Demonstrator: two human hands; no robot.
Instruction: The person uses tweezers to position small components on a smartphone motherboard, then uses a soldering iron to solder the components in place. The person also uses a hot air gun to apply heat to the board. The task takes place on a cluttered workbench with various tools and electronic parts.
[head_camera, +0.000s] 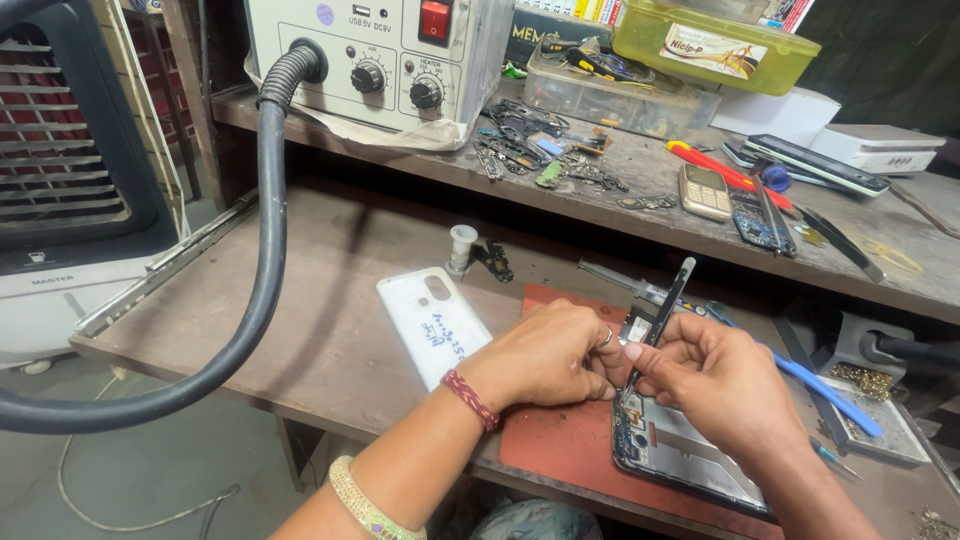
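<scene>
- My left hand (548, 355), lower centre of the frame, is curled with fingers pressed together over the top end of the opened phone (680, 450), steadying it on the red mat (560, 440).
- My right hand (715, 385), just right of it, pinches black tweezers (660, 315) between thumb and forefinger; they slant down so the tip meets the phone's top edge, where the small parts sit. What the tip touches is hidden behind my fingers.
- The phone lies open-side up at lower right, half off the mat toward me, close under my eyes for fine work.
- Its white back cover (435, 325) lies flat on the worktop (330, 330) just left of my hands, clear of them.
- A blue tool (825, 390) rests right of my right hand, within reach.
- The hot-air station (375, 60) stands on the shelf at upper left, its black hose (265, 260) looping down the left side.
- A keypad phone (705, 192) and loose parts lie on the shelf above.
</scene>
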